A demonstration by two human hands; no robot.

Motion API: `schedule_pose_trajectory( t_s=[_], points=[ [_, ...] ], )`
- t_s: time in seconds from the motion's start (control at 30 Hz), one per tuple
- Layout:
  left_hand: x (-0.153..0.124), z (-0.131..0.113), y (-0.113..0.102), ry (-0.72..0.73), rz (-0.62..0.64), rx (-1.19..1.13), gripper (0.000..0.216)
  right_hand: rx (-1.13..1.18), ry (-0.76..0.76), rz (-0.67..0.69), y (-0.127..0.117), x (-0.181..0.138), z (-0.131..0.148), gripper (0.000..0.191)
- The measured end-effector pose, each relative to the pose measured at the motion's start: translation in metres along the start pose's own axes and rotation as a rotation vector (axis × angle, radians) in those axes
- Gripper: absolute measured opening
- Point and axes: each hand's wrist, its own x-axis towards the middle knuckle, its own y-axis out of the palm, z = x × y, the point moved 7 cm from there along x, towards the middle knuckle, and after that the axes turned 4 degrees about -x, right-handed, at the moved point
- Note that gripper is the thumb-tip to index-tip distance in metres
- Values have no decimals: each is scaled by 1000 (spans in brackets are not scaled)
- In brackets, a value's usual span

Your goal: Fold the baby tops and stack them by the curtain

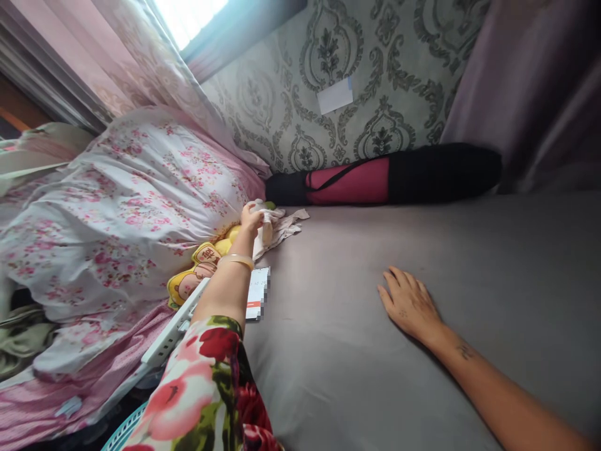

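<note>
My left hand reaches to the far left of the grey sheet, its fingers closed on a whitish cloth item. More pale cloth lies crumpled just to the right of that hand. The fingertips are partly hidden, and the exact kind of cloth is unclear. Flat on the sheet at the right rests my right hand, fingers stretched out and holding nothing. Under my left forearm, a phone with a lit screen is partly covered.
Yellow plush toys lie beside a white slotted rail. Floral bedding is heaped at the left. Along the patterned wall stretches a black and pink long bag. A teal basket shows at the bottom.
</note>
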Motion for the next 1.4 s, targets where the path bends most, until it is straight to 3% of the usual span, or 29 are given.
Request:
schedule_pose_trajectory(
  t_s=[0.1,0.3,0.57,0.73,0.93,1.03,1.17,1.3,1.4],
  points=[
    [-4,-36,11,37,4,-138,43,-1,-5,17,0,-1,0,48],
    [-28,-99,46,70,230,-665,34,11,-36,23,-1,-3,-3,48],
    [-89,-165,90,168,483,-753,32,298,-19,-35,-13,-2,-13,45],
    [-134,-206,102,268,638,-744,32,523,90,-326,-60,5,-20,51],
    [-192,-250,104,387,806,-744,31,554,116,-646,-128,1,-19,55],
    [-211,-265,106,399,873,-791,28,559,173,-723,-153,-5,-26,44],
    [-208,-273,111,416,839,-813,24,604,255,-794,-188,-17,-35,24],
    [-202,-267,120,420,781,-775,20,728,238,-719,-215,-34,-13,21],
    [-224,-263,126,446,915,-708,20,957,74,-393,-215,-40,26,21]
  ],
)
